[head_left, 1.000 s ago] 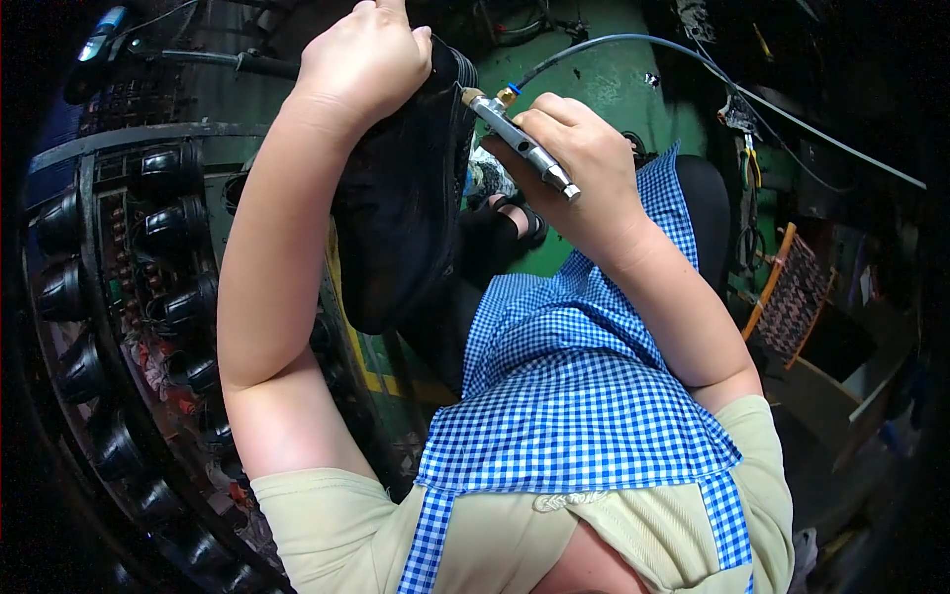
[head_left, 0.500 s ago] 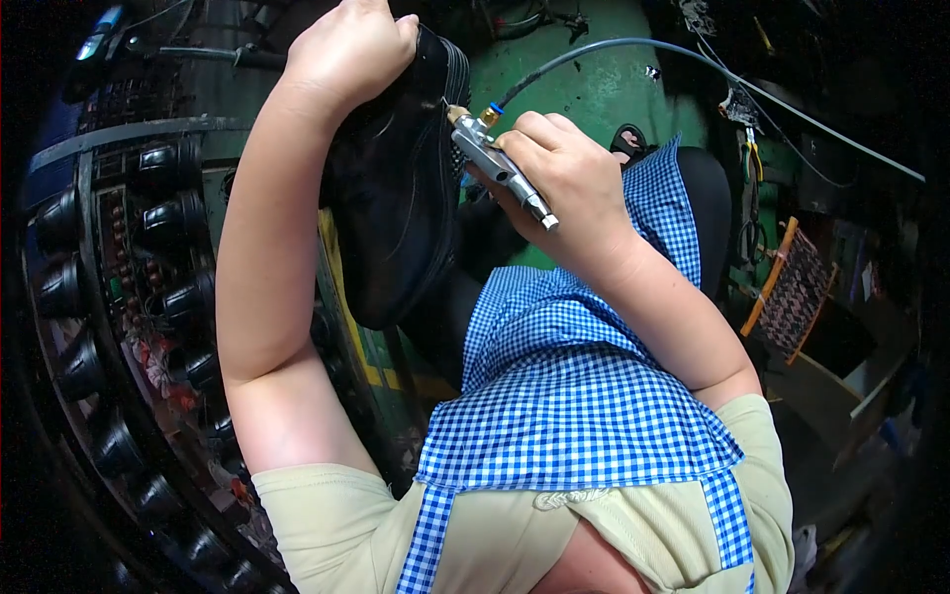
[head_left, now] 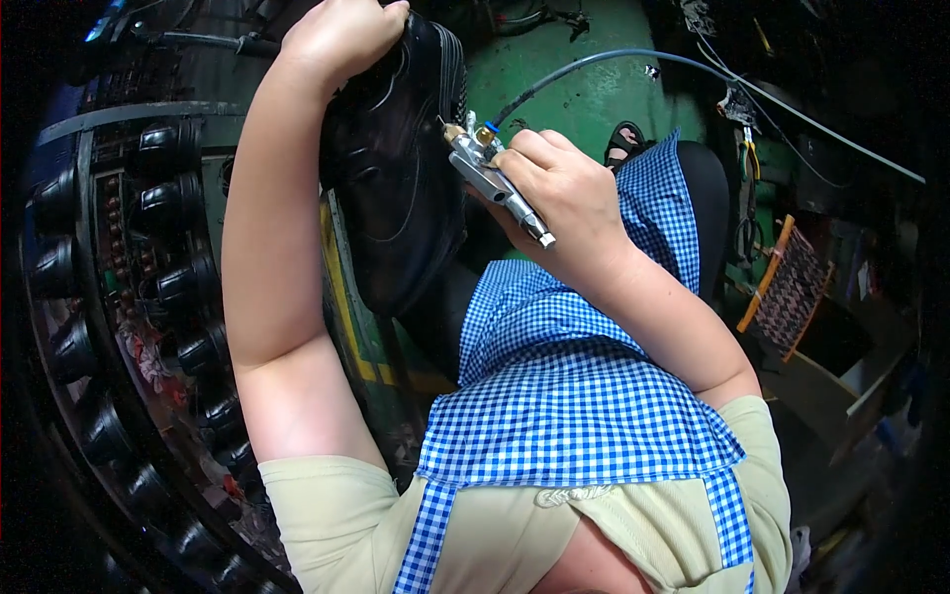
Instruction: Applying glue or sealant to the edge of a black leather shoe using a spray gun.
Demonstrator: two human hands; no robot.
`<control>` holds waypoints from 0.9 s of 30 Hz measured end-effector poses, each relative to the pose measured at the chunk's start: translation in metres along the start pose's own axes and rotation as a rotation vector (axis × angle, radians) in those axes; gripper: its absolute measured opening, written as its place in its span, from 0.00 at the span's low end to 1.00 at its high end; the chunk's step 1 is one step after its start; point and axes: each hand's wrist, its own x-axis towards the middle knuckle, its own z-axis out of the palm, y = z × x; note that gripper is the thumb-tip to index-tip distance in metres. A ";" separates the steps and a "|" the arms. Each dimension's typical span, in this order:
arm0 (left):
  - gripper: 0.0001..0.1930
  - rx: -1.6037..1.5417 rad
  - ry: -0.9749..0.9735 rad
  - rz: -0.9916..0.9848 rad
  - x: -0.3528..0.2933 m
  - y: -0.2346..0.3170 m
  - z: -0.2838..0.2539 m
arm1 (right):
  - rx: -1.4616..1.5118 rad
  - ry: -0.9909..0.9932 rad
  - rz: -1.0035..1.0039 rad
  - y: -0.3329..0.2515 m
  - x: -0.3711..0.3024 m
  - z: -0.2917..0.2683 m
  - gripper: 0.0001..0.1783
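A shiny black shoe (head_left: 391, 188) with a stitched sole edge is held up in front of me. My left hand (head_left: 346, 38) is closed on its far end, the fingertips partly hidden. In my right hand (head_left: 564, 188) is a silver spray gun (head_left: 500, 188) with a brass fitting and a thin needle-like nozzle. The nozzle tip points at the shoe's side near the sole edge; I cannot tell whether it touches. A grey-blue air hose (head_left: 594, 48) runs from the gun's fitting to the far right.
Several black shoes (head_left: 168, 203) stand in rows on a metal rack (head_left: 84, 198) at the left. Pliers (head_left: 749, 158) hang at the right, above a woven-seat chair (head_left: 789, 287). My blue checked apron (head_left: 584, 416) covers my lap. A sandalled foot (head_left: 621, 144) rests on the green floor (head_left: 554, 89).
The shoe has rolled a little in my left hand, so more of its upper shows. My right hand and the spray gun have shifted slightly toward me along the sole edge.
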 end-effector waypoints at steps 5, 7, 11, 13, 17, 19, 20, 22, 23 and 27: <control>0.31 -0.174 -0.176 -0.070 -0.005 -0.012 -0.015 | 0.001 -0.022 -0.003 -0.004 -0.008 -0.003 0.12; 0.37 -0.507 -0.001 -0.009 -0.021 -0.026 -0.008 | -0.004 0.010 -0.019 -0.005 -0.010 -0.004 0.11; 0.29 -1.217 0.389 0.143 -0.077 -0.072 0.018 | 0.027 0.017 -0.015 -0.006 -0.012 -0.004 0.12; 0.25 -1.157 0.382 -0.096 -0.129 -0.094 0.038 | 0.045 0.011 -0.008 -0.007 -0.015 -0.004 0.11; 0.17 -1.033 0.035 -0.337 -0.216 -0.103 0.076 | 0.066 0.013 -0.012 -0.005 -0.018 -0.002 0.12; 0.18 -1.076 0.014 -0.241 -0.240 -0.102 0.077 | 0.059 -0.009 -0.005 -0.003 -0.018 -0.002 0.14; 0.19 -1.117 0.009 -0.222 -0.248 -0.100 0.075 | 0.052 -0.014 -0.009 -0.002 -0.017 -0.002 0.14; 0.22 -1.065 -0.015 -0.102 -0.255 -0.093 0.067 | 0.039 -0.024 -0.012 0.001 -0.013 -0.003 0.13; 0.25 -0.941 -0.041 -0.007 -0.255 -0.091 0.060 | 0.068 -0.017 -0.004 0.003 -0.011 -0.004 0.12; 0.27 -0.648 -0.103 0.210 -0.248 -0.075 0.045 | 0.096 -0.047 -0.010 0.006 -0.007 -0.012 0.11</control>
